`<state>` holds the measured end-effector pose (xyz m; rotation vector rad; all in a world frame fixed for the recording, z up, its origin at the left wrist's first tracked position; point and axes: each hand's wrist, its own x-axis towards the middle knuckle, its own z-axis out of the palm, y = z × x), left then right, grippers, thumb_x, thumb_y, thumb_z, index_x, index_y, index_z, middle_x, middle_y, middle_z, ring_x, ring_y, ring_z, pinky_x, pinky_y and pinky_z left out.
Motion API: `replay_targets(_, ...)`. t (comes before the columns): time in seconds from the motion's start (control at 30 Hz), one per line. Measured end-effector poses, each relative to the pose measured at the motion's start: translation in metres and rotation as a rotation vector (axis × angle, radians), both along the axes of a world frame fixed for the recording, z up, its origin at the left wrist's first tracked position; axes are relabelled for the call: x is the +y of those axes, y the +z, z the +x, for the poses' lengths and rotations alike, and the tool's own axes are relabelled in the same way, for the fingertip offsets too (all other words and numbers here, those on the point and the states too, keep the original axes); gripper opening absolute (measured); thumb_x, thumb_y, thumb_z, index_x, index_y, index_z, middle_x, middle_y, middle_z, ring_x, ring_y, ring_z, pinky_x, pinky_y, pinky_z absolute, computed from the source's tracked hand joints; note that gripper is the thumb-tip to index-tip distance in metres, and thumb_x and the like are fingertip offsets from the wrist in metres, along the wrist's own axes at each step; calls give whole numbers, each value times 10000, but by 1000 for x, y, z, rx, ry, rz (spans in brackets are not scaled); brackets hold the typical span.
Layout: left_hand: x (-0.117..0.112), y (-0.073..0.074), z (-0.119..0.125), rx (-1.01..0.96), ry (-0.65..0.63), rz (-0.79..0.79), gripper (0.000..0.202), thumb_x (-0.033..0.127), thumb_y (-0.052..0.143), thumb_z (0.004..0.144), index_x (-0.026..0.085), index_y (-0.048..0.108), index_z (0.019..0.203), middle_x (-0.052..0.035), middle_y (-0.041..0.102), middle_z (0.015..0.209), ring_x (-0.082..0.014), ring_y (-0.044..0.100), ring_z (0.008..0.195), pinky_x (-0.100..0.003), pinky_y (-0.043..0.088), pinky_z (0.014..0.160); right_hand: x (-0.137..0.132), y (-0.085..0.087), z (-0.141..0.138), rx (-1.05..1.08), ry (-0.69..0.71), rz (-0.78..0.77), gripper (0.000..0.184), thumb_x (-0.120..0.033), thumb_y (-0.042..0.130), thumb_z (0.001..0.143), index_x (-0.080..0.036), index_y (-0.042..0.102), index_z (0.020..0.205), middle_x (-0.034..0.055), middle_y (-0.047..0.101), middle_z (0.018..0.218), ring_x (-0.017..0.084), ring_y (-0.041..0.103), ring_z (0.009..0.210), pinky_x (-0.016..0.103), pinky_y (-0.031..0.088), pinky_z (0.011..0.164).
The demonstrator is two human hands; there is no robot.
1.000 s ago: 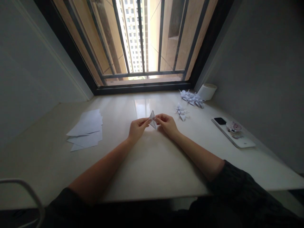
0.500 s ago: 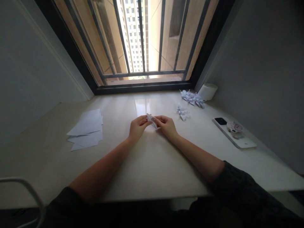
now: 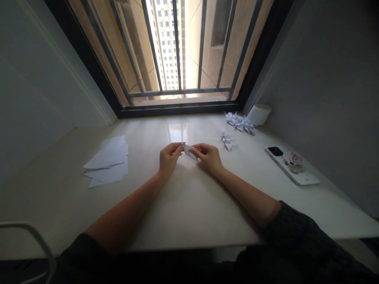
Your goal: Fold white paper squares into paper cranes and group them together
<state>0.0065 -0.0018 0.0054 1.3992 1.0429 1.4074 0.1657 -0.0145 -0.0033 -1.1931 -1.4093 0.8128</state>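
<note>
A small folded piece of white paper [image 3: 191, 153] is held between my hands, a little above the pale sill top. My left hand [image 3: 169, 158] pinches its upper left end with thumb and forefinger. On the other side, my right hand [image 3: 209, 157] grips the paper's right part between thumb and fingers. My fingers cover some of the folds. To the right of my right hand lie a few folded paper pieces [image 3: 227, 140] with pointed ends. A larger cluster of similar folded papers [image 3: 240, 123] sits behind them.
Loose white paper sheets [image 3: 107, 157] lie overlapping on the left. At the right are a phone [image 3: 291, 165] with a round grip and, farther back, a white roll or cup [image 3: 259, 114]. A barred window [image 3: 180, 112] closes the back; a curved pale tube [image 3: 32, 230] shows lower left.
My left fingers have shifted slightly to the left and now pinch the paper's upper tip. The folded paper has turned a little, showing more of its flat side. Everything else stays put.
</note>
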Motion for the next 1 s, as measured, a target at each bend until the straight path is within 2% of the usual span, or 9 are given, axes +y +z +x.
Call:
replay_targets(0.23, 0, 1, 1, -56, 60, -66, 320, 449, 677, 691, 163, 702, 833, -37, 689, 799, -140, 632, 724, -246, 512, 631, -2, 0, -2, -6, 32, 14, 376, -510, 686, 679, -195, 732, 878, 11, 659, 628, 134, 545, 553, 261, 411, 558)
replay_targets(0.47, -1, 2, 2, -61, 109, -46, 314, 451, 680, 691, 156, 699, 795, -32, 684, 765, -136, 619, 711, -255, 510, 649, -2, 0, -3, 8, 72, 25, 354, -500, 691, 680, -193, 723, 853, 16, 666, 655, 142, 564, 578, 274, 428, 580)
replay_targets(0.63, 0, 1, 1, -9, 142, 59, 289, 431, 683, 699, 161, 703, 800, -39, 695, 780, -147, 629, 727, -272, 512, 695, -1, 2, -7, 193, 174, -45, 355, -505, 665, 699, -199, 667, 880, 27, 686, 732, 157, 615, 657, 276, 465, 604)
replay_targets(0.7, 0, 0, 0, 11, 143, 97, 272, 415, 684, 704, 163, 703, 805, -40, 698, 794, -150, 634, 734, -274, 509, 706, -2, 2, -8, 273, 246, -90, 406, -471, 714, 655, -202, 634, 949, 18, 686, 732, 153, 621, 655, 266, 465, 589)
replay_targets(0.8, 0, 0, -1, 57, 156, 105, 258, 410, 677, 714, 170, 704, 804, -38, 697, 787, -154, 637, 743, -266, 502, 690, -2, 1, -9, 271, 301, -103, 509, -405, 791, 563, -200, 615, 994, 19, 695, 764, 143, 616, 634, 258, 455, 576)
replay_targets(0.9, -2, 3, 0, 88, 121, 87, 264, 409, 664, 727, 183, 712, 853, -50, 706, 864, -168, 642, 810, -268, 503, 704, -1, -1, -8, 244, 280, -97, 520, -410, 791, 553, -193, 631, 998, 25, 696, 752, 142, 606, 617, 258, 449, 560)
replay_targets(1.0, -4, 5, 1, 47, 52, 78, 281, 399, 650, 742, 179, 714, 903, -67, 708, 938, -177, 642, 864, -296, 503, 787, 1, -2, -6, 250, 264, -95, 534, -406, 790, 548, -194, 639, 1015, 26, 700, 750, 142, 603, 613, 257, 446, 553)
